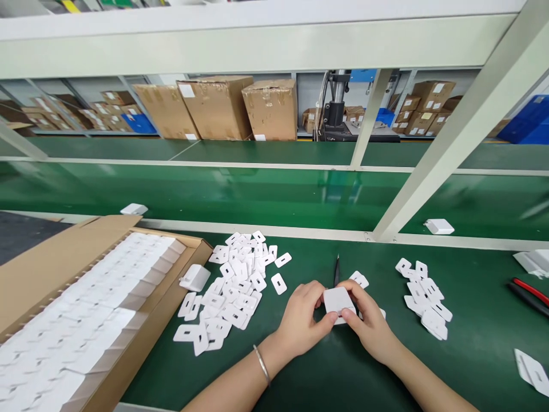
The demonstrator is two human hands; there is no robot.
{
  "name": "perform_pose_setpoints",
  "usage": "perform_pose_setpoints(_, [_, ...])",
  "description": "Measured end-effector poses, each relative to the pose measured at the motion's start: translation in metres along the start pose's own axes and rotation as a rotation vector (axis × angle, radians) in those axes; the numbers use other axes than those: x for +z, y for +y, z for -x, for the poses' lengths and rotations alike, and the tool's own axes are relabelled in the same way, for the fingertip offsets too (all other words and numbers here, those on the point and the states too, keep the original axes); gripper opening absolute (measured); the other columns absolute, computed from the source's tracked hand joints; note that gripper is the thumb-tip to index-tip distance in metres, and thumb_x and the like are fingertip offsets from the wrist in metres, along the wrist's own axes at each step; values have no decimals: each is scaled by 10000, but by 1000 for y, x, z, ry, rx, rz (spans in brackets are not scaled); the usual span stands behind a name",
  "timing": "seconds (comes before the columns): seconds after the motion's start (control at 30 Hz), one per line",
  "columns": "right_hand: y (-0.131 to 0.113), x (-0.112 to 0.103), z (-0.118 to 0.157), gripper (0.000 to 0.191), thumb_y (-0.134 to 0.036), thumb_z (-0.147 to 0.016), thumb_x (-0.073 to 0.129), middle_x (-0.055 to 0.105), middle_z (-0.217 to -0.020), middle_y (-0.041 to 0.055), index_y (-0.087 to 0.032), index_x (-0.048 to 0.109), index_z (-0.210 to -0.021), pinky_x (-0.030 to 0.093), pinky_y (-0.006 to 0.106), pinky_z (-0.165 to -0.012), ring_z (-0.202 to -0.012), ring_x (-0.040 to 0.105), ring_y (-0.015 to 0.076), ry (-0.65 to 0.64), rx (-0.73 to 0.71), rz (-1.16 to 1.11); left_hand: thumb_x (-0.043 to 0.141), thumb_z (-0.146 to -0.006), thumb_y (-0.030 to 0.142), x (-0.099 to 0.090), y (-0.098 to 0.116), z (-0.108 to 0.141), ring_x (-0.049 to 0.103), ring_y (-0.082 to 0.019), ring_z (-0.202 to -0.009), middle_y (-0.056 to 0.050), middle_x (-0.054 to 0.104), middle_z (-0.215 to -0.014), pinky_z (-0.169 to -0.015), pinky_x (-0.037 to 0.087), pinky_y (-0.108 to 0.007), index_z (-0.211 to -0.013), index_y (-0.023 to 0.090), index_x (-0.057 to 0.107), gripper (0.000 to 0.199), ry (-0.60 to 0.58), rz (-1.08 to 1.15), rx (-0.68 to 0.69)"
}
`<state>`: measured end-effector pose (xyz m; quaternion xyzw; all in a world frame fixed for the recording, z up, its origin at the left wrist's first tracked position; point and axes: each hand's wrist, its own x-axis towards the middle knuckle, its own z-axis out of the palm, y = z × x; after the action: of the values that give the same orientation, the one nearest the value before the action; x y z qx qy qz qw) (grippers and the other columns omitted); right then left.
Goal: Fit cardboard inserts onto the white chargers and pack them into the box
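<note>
A small white power adapter with a smooth square face is gripped between my two hands. My left hand closes on its left side, thumb at the lower edge. Fingers of my right hand wrap its right side, the thumb pressing on the near corner. Just beyond, a black pointed tool, which looks like tweezers, lies on the green table. A few white slotted pieces lie partly hidden around my right hand. To the left spreads a large pile of white slotted plates, beside another white adapter.
An open cardboard box with rows of white items stands at left. A smaller pile of white plates and red-black pliers lie at right. White adapters sit on the green belt behind a rail and slanted post.
</note>
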<state>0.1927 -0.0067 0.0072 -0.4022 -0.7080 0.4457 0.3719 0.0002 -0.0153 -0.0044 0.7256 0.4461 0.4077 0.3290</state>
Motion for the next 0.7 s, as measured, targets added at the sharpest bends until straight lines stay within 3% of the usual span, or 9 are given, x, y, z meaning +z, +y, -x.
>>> perform_pose_setpoints(0.23, [-4,-1,4,392,-627,-1013,460,552,-912,12,-241,520,-1041,435,312,-717,-794,519,190,-51,64,75,509,-936,603,5,0,1,427,-173,-659,10,466,-726,-647,295,-307,-759,210,415,441,63,42,-18])
perform_pose_setpoints(0.43, [-1,1,3,470,-677,-1004,425,484,-811,-4,-225,509,-904,376,299,-650,-714,448,175,-67,87,98,440,-952,729,6,-2,0,398,-162,-599,20,435,-645,-629,277,-311,-700,208,378,581,47,26,-26])
perform_pose_setpoints(0.7, [7,2,8,419,-650,-993,484,494,-823,-10,-232,522,-979,386,284,-632,-707,467,169,-35,3,83,280,-910,890,8,-3,4,430,-197,-658,-8,468,-710,-639,301,-325,-758,218,395,698,2,68,9])
